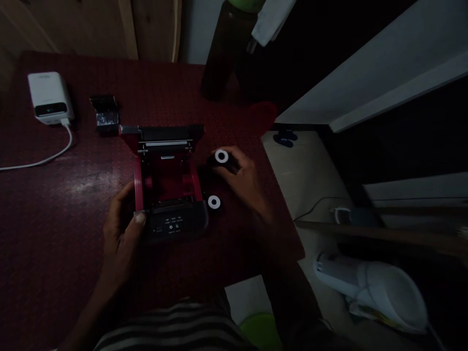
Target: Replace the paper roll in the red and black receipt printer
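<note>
A small red and black printer (166, 187) sits on the dark red table (54, 219) with its lid open, showing an empty red bay. My left hand (122, 229) grips its front left corner, thumb on the black front panel. My right hand (243, 178) is closed round a dark roll with a white core (221, 157), just right of the printer. A second dark roll with a white core (214, 202) lies on the table by the printer's front right corner, near my right wrist.
A white box-shaped device (49, 97) with a white cable (44, 158) stands at the far left. A small black object (105, 113) lies behind the printer. The table's right edge drops to a floor with a white appliance (369, 287). The scene is dim.
</note>
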{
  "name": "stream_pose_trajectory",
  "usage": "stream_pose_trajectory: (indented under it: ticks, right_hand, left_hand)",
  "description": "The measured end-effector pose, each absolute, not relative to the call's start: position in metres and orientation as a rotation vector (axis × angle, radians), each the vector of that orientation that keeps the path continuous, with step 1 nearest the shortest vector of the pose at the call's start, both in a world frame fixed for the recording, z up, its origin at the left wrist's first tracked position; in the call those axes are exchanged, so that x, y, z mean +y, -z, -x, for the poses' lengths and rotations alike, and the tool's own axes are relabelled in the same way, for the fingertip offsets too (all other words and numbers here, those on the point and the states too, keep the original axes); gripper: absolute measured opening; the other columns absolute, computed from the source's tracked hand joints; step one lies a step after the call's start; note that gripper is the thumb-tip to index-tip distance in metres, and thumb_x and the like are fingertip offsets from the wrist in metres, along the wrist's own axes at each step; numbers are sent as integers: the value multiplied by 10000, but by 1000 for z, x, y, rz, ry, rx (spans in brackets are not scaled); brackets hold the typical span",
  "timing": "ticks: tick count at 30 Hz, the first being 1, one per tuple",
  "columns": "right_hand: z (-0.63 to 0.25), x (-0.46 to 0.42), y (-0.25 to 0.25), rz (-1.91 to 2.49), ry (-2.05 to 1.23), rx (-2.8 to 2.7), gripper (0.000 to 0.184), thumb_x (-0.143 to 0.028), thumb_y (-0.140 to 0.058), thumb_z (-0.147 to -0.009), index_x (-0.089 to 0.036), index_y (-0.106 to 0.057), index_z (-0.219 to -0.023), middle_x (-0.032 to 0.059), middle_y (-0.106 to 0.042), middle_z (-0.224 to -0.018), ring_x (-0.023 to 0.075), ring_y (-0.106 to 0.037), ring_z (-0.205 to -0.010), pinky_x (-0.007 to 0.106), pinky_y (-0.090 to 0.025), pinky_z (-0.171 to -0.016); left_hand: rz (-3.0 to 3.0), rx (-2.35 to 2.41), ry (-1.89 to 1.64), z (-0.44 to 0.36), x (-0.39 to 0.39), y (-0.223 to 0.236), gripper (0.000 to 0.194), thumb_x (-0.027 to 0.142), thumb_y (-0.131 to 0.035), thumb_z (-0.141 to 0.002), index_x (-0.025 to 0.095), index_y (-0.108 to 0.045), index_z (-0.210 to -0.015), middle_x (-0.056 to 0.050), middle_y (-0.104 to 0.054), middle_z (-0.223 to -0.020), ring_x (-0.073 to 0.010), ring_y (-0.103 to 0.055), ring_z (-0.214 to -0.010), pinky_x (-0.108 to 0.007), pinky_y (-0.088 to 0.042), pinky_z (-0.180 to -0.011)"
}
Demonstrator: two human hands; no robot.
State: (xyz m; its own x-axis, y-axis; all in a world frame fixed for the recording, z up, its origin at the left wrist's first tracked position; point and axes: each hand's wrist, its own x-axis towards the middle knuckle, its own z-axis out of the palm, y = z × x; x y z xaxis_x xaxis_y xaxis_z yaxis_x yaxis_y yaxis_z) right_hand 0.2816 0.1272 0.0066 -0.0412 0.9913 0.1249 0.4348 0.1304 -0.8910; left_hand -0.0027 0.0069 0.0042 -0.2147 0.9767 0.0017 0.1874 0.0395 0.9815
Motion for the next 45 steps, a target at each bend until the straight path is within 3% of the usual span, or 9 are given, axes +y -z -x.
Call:
stream_pose_trajectory:
  ticks: [4,8,16,23,30,33,37,41,45]
  right_hand:
    - [-293,99,-66,1387,-807,-1682,348,-193,-784,-900,-282,-792,-1237,18,-854,-1246,265,-801,-1187,484,-616,-1106]
    - [-273,84,-105,1222,-693,-2048,324,-217,-794,-1006,-316,-804,-1314,5,-869,-1253,274,-808,-1140,497,-636,-1085]
    - [-182,95,-105,1480,-382,-2699,279,21,-703,-1006,-162,-795,-1195,133,-865,-1127,308,-767,-1149,426,-636,-1018]
    - [-144,101,-114,1819,-283,-2883,337,-18,-563,-1106,-161,-805,-1292,179,-883,-1118,326,-806,-1168,368,-607,-825]
    - [-144,122,-86,1736,-308,-2870,326,-16,-595,-1054,-191,-827,-1203,161,-884,-1058,314,-852,-916,371,-589,-729]
    - [-156,119,-80,1682,-369,-2782,375,-4,-609,-1031,-186,-823,-1279,149,-887,-1071,309,-851,-903,391,-636,-777]
    - [-189,104,-82,1343,-569,-2585,451,-27,-584,-1064,-215,-805,-1409,114,-880,-1269,288,-838,-1120,439,-677,-1006]
    - [-210,95,-82,1013,-680,-2511,369,-62,-614,-1092,-219,-844,-1333,100,-871,-1335,275,-789,-1243,455,-657,-1091]
    - [-204,103,-70,986,-697,-2593,267,-38,-684,-1061,-218,-870,-1129,83,-875,-1164,261,-773,-1109,439,-641,-1026]
  left_hand:
    - [-1231,1522,-1238,1,7,-8,550,577,-702,-1106,343,-678,-1603,-51,-694,-1639,-362,-643,-1524,-524,-568,-1241]
    - [-1256,1465,-1252,-1,8,-12,540,505,-676,-1132,273,-648,-1619,-104,-701,-1623,-339,-668,-1505,-487,-600,-1204]
    - [-1210,1449,-1227,0,6,-9,592,524,-698,-1113,267,-622,-1640,-123,-664,-1636,-349,-642,-1505,-525,-541,-1231]
    - [-1188,1427,-1207,2,5,-9,581,506,-678,-1127,290,-592,-1659,-112,-650,-1662,-350,-621,-1530,-571,-451,-1316]
    - [-1186,1422,-1208,3,4,-9,597,485,-705,-1108,255,-596,-1647,-127,-648,-1657,-344,-619,-1531,-547,-472,-1308]
    - [-1180,1434,-1212,3,4,-9,590,486,-705,-1106,263,-600,-1642,-123,-647,-1660,-341,-608,-1550,-545,-462,-1320]
    - [-1186,1441,-1213,2,5,-10,599,501,-710,-1100,253,-608,-1635,-127,-658,-1649,-343,-619,-1535,-542,-479,-1306]
    - [-1197,1443,-1209,2,6,-11,585,495,-702,-1106,249,-622,-1630,-126,-679,-1619,-344,-639,-1500,-546,-487,-1285]
    - [-1198,1454,-1229,2,7,-7,593,521,-691,-1106,253,-627,-1632,-127,-668,-1624,-358,-627,-1507,-566,-473,-1287]
